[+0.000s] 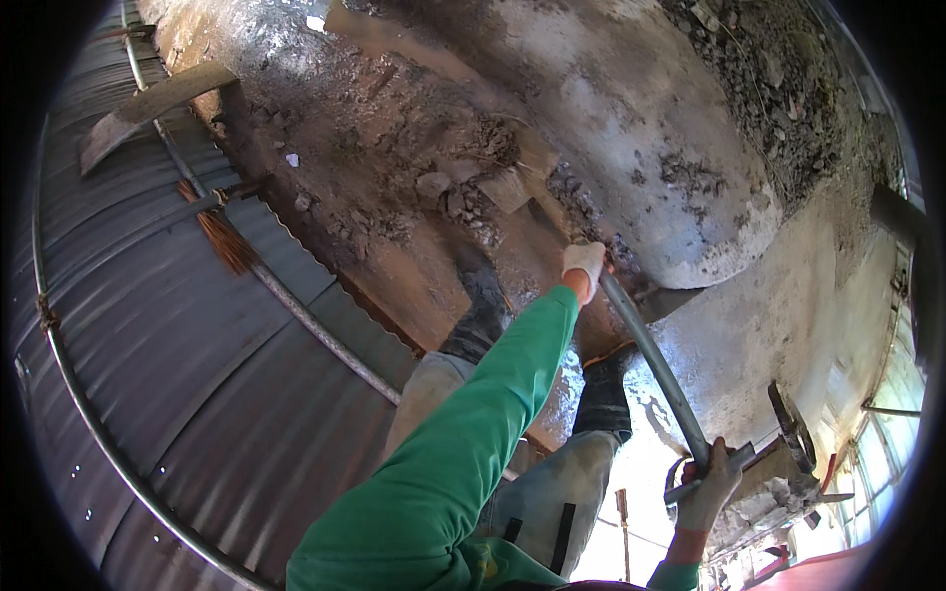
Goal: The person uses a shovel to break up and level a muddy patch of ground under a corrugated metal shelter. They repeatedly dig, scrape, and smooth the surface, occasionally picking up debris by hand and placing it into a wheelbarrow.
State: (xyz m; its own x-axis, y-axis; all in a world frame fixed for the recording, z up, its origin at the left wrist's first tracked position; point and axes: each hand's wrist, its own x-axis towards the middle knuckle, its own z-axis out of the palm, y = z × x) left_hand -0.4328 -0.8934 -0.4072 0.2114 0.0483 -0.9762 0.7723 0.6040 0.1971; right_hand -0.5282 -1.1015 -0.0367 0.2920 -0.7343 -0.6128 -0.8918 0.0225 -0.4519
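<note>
My left hand (pixel 585 268), in a pale glove, is closed round the lower part of a shovel (pixel 650 360) with a grey pipe shaft. My right hand (pixel 711 492), also gloved, grips the crosswise handle at the shaft's upper end. Down among wet brown mud and stones (pixel 448 187), the flat blade (pixel 507 187) is smeared with dirt, its edge partly hidden. The shaft slants from the lower right up to the blade. Green sleeves cover my arms, and my dark boots (pixel 601 399) stand in the mud below.
Corrugated metal sheeting (pixel 246 414) with pipes (pixel 320 335) runs along the left. A curved board (pixel 153 108) leans at upper left, and a bundle of reddish-brown bristles (pixel 227 241) is on the pipe. A rounded concrete mass (pixel 680 167) rises right of the mud; rubble (pixel 778 79) lies beyond.
</note>
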